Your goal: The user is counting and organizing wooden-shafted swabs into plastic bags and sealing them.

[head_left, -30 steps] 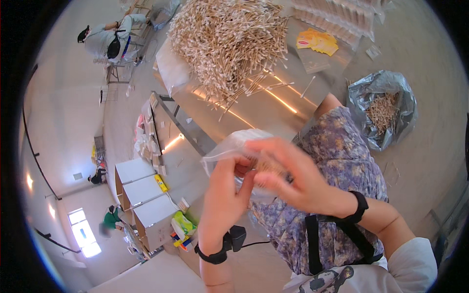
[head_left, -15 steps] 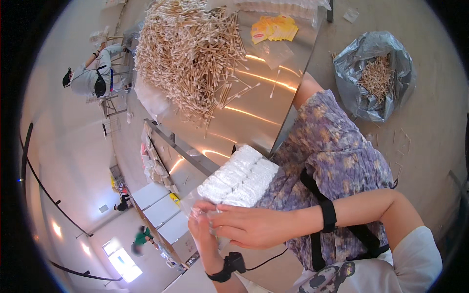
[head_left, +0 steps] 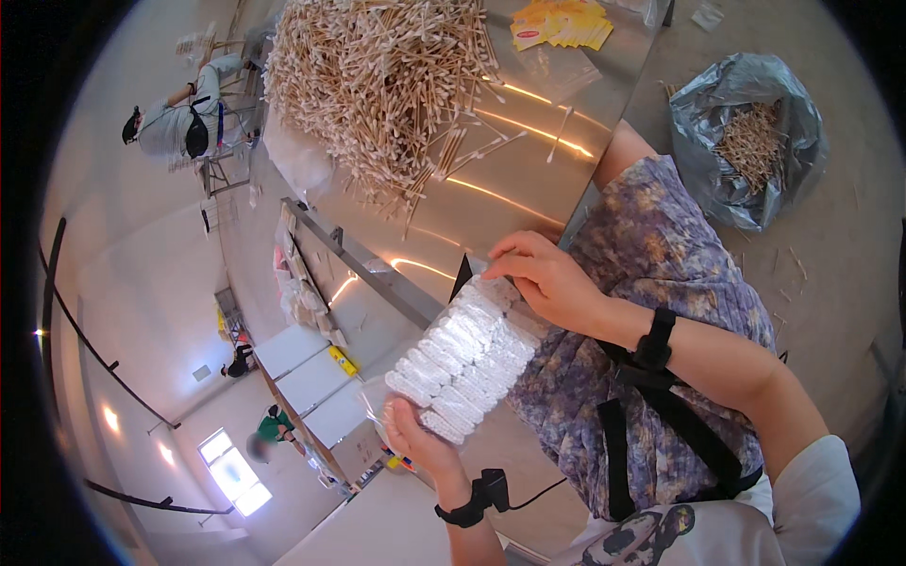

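A clear plastic bag packed with rows of white cotton swab bundles (head_left: 467, 358) hangs between my hands, over the edge of the metal table (head_left: 514, 203). My left hand (head_left: 422, 441) grips its near-left end, where loose clear film sticks out past the fingers. At the opposite end, my right hand (head_left: 547, 283) has its fingertips closed on the bag's far corner. Beyond the bag, a large heap of loose cotton swabs (head_left: 377, 94) covers much of the tabletop, with a few strays beside it.
Yellow cards (head_left: 562, 24) lie fanned at the table's far edge, near a flat clear bag (head_left: 557, 71). On the floor to the right, a grey plastic bag (head_left: 694, 179) holds more swabs. Other people work at the left, one in green (head_left: 276, 426).
My right hand has moved from the bag's near end to its far end. My left hand still holds the near end, and the bag now lies more fully in view.
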{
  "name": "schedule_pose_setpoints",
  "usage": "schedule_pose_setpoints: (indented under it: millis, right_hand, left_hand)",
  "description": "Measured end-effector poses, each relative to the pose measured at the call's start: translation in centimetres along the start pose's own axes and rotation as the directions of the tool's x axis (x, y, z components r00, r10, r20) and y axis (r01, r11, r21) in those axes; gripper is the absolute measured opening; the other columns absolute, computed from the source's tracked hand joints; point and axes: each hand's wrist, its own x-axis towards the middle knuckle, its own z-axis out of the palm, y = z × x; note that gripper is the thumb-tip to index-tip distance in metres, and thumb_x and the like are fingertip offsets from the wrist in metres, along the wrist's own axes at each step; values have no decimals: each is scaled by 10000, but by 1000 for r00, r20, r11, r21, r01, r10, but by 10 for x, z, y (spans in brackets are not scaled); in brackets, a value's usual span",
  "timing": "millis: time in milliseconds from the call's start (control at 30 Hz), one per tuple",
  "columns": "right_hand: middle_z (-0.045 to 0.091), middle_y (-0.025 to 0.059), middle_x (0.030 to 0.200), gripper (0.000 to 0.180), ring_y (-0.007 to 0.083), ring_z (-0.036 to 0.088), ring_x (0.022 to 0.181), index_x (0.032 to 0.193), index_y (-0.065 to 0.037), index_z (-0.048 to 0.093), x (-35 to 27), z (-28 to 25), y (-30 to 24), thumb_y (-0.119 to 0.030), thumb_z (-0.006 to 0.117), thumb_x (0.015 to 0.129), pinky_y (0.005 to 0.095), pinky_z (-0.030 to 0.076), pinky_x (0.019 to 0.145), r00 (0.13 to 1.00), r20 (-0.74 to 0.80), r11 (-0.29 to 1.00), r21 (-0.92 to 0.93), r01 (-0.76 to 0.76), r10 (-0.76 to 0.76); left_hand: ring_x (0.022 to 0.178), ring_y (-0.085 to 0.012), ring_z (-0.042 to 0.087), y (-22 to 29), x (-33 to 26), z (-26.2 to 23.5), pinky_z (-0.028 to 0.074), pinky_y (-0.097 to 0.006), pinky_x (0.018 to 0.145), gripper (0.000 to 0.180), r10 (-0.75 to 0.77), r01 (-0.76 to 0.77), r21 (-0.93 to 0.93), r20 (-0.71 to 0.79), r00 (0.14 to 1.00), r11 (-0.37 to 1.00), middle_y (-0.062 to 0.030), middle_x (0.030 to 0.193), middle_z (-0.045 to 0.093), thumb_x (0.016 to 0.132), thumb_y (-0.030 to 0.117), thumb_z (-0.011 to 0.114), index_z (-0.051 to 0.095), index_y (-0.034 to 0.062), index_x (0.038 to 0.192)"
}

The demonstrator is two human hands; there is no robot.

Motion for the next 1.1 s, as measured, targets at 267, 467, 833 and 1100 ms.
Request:
schedule_pose_setpoints:
  millis: [267,467,833,1100]
  right_hand:
    - [599,68,1186,317,287,563,1095,974,-116,735,0,-4,10,85,608,764,396,472,916,983,113,954,-250,166,-141]
    - [600,65,1187,371,292,562,1124,995,-147,741,0,1,-3,82,631,724,434,463,920,951,112,937,-168,305,-289]
    - [610,75,1166,335,304,567,1105,961,-137,749,-3,3,1,70,637,721,430,459,908,967,88,966,-75,246,-240]
    - [602,82,1161,323,313,553,1114,976,-132,719,-3,3,-20,55,645,723,447,450,922,939,118,939,-81,335,-324]
  left_hand:
    - [795,-85,533,9,1,22,421,-252,724,258,48,-41,87,-79,996,995,-10,847,599,1010,169,463,617,15,870]
    - [809,-79,533,8,0,22,428,-242,735,241,61,-59,74,-27,998,996,-7,862,600,1013,161,463,613,14,895]
    - [793,-69,485,17,-6,31,401,-237,733,225,66,-57,138,-63,996,989,17,836,549,1012,159,470,569,23,863]
    - [782,-72,471,18,-8,33,388,-249,703,234,95,-90,208,-17,995,974,12,829,552,1008,156,469,556,10,847]
